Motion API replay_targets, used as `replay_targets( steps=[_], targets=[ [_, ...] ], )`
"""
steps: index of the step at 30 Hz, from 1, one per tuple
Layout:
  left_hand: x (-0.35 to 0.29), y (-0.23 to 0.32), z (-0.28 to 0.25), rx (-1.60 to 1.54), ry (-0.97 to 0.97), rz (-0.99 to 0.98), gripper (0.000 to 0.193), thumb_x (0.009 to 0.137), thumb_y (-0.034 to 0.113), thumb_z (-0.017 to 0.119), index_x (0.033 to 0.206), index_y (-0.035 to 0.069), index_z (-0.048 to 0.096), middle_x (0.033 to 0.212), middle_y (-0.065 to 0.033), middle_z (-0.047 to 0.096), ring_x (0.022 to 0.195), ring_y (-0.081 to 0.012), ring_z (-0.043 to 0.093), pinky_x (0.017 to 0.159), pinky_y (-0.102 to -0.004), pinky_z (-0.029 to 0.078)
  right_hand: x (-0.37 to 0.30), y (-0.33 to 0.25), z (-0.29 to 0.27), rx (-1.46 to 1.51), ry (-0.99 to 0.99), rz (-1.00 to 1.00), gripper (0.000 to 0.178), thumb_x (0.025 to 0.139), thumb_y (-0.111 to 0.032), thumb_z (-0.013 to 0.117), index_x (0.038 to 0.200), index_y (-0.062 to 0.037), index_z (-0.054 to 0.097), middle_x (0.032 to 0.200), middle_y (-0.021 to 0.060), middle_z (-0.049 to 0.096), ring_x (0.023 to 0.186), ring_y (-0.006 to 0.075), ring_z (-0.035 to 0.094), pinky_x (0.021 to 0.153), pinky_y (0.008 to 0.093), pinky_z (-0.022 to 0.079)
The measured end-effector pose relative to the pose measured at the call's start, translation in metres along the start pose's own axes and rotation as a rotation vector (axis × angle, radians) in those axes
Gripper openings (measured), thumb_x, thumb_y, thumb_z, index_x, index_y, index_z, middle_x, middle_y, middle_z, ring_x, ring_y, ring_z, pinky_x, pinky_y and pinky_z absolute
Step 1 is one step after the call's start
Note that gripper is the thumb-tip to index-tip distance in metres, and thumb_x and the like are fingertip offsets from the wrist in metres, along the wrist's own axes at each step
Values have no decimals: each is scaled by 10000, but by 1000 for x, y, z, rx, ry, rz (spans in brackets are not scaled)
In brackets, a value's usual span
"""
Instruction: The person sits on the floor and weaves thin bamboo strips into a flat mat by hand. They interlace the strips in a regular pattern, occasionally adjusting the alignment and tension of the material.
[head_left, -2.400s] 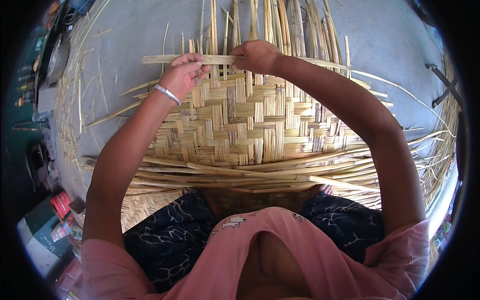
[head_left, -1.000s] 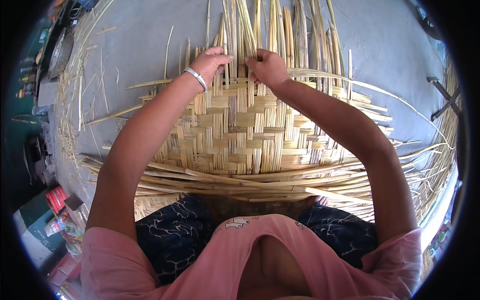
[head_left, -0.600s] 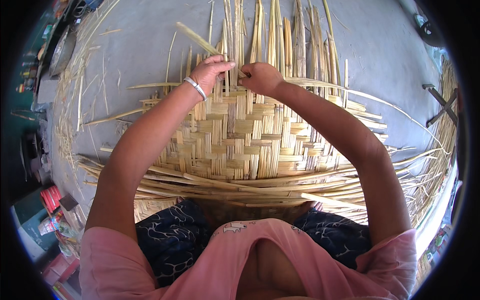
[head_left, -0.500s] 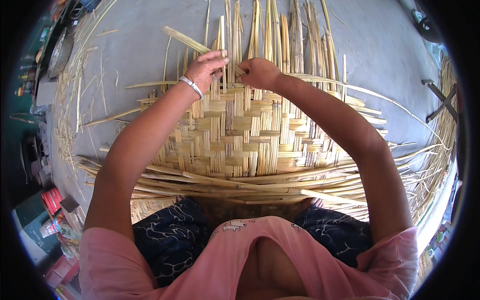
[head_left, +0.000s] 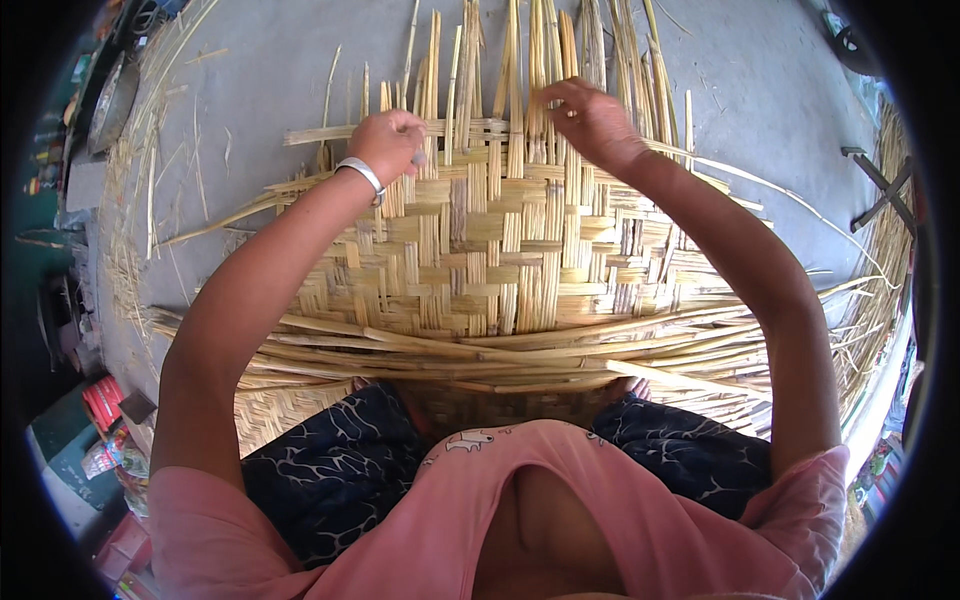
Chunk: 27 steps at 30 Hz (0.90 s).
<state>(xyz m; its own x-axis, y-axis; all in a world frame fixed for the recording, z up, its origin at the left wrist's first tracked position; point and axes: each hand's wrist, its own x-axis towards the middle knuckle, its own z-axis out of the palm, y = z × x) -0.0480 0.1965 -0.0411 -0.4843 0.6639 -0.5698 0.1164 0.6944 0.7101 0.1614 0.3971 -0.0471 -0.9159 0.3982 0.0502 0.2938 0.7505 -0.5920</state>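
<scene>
A woven mat (head_left: pixel 490 250) of flat, straw-coloured split-cane strips lies in front of me, its long upright strips (head_left: pixel 540 70) fanning out beyond the far edge. Across that far edge runs a flat cross strip (head_left: pixel 312 136), its left end sticking out past the weave. My left hand (head_left: pixel 392 145), below a silver bangle (head_left: pixel 362 178), hovers over this strip with bent fingers apart and nothing visible in them. Over the upright strips to the right is my right hand (head_left: pixel 598 122), its fingers loosely spread and a little blurred, holding nothing I can see.
A bundle of long canes (head_left: pixel 480 352) lies across the near part of the mat, before my feet. Loose straw (head_left: pixel 130 210) litters the grey floor at left. At right stand a dark crossed metal frame (head_left: pixel 885 195) and more straw (head_left: pixel 890 150).
The cross strip has gone from slanting upward in my fingers to lying level across the uprights. My right hand has let go and moved right; my left hand has shifted slightly left and nearer.
</scene>
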Motion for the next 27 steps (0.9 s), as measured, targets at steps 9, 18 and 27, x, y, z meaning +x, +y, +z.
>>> replay_targets(
  steps=[9,18,27],
  targets=[
    [24,6,-4,944,201,308,412,920,434,469,805,65,613,808,-142,609,829,-317,587,767,-432,437,-18,25,-31,-562,-401,166,336,971,-338,412,890,-79,610,802,102,601,735,231,598,740,371,518],
    [32,6,-5,844,94,288,454,898,444,528,701,37,499,659,-151,550,640,-338,512,615,-431,419,-5,28,-43,-387,-491,279,458,950,-463,405,871,-66,620,805,101,641,787,237,644,820,399,509],
    [22,1,3,920,176,392,426,906,444,522,750,48,521,709,-170,600,683,-381,572,616,-464,441,-8,35,-39,-201,-456,388,390,903,-469,540,829,-95,623,716,43,620,689,168,601,700,346,478]
  ],
)
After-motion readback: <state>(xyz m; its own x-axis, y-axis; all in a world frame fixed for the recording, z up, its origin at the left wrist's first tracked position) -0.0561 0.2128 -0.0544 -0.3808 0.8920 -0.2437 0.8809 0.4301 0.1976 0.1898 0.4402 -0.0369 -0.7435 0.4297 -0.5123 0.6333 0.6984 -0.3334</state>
